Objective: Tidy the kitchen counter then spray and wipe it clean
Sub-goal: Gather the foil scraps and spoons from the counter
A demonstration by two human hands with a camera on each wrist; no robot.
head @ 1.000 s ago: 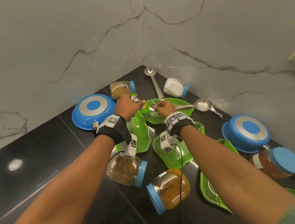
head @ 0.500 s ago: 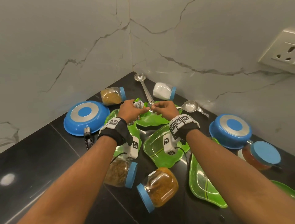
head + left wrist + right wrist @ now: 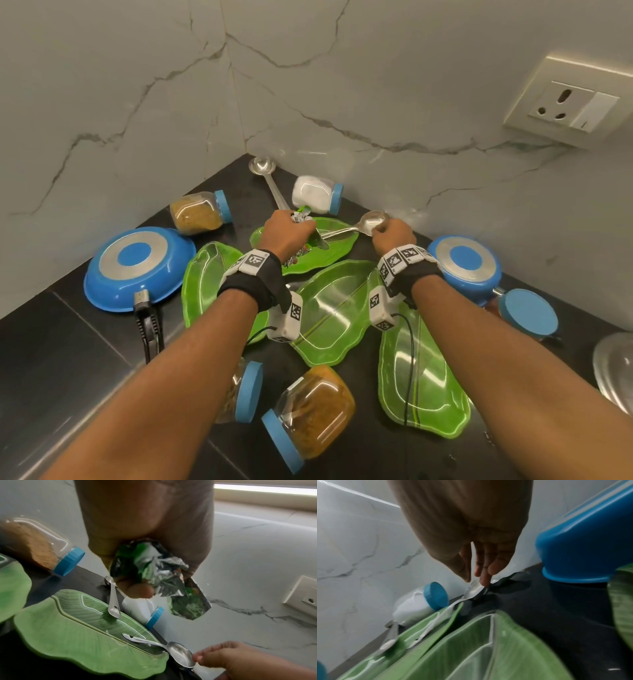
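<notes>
On the black counter (image 3: 68, 342) my left hand (image 3: 287, 233) grips a bunch of crumpled green and silver foil wrappers (image 3: 301, 217) (image 3: 154, 572) above the far green leaf plate (image 3: 339, 246). My right hand (image 3: 394, 234) (image 3: 476, 581) is to the right of it, near the wall. Its thumb and fingertips (image 3: 485, 582) reach down to the bowl of a steel spoon (image 3: 371, 221) (image 3: 180, 653) (image 3: 473, 589), a little apart and just touching it. The spoon's handle lies on the far leaf plate. Something dark lies under the spoon's bowl; I cannot make it out.
A steel ladle (image 3: 270, 181) points into the corner. Two upturned blue pans (image 3: 137, 267) (image 3: 462, 263) flank several green leaf plates (image 3: 329, 308). Blue-lidded jars lie on their sides: a white one (image 3: 317, 193), brown ones (image 3: 198, 212) (image 3: 315, 407). A wall socket (image 3: 568, 106) is up right.
My right hand has left the wrappers and moved right to the spoon's bowl by the wall. My left hand keeps the wrappers, now bunched in its fist.
</notes>
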